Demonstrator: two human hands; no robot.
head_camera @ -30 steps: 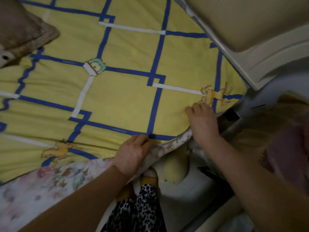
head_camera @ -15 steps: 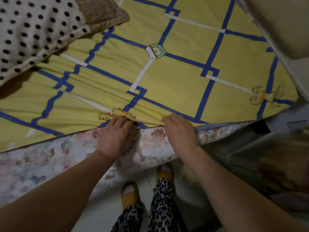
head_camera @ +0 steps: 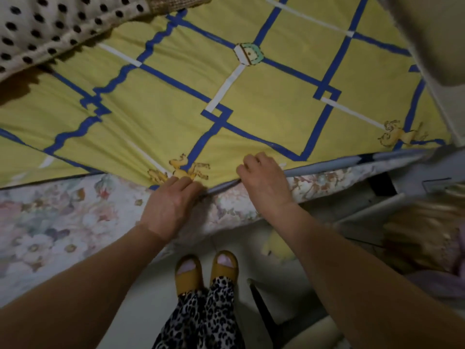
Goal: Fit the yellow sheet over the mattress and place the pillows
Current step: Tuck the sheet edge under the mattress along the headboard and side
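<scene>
The yellow sheet (head_camera: 264,96) with blue and white lines lies spread over the floral mattress (head_camera: 63,217). Its near hem runs along the mattress's top edge, wrinkled at the left. My left hand (head_camera: 171,205) grips the hem by a printed yellow animal, fingers curled over the mattress edge. My right hand (head_camera: 264,182) pinches the hem a little further right, fingers curled round the fabric. A polka-dot pillow (head_camera: 50,28) lies on the sheet at the far left, with a brown woven one (head_camera: 181,2) behind it.
My feet in yellow slippers (head_camera: 206,270) stand on the pale floor close to the bed. A beige panel (head_camera: 437,41) borders the bed at the right. Cluttered furniture and fabric (head_camera: 427,235) crowd the lower right.
Both hands have shifted left along the mattress edge, away from the right corner, and taken a new hold on the hem. The polka-dot pillow has come into view.
</scene>
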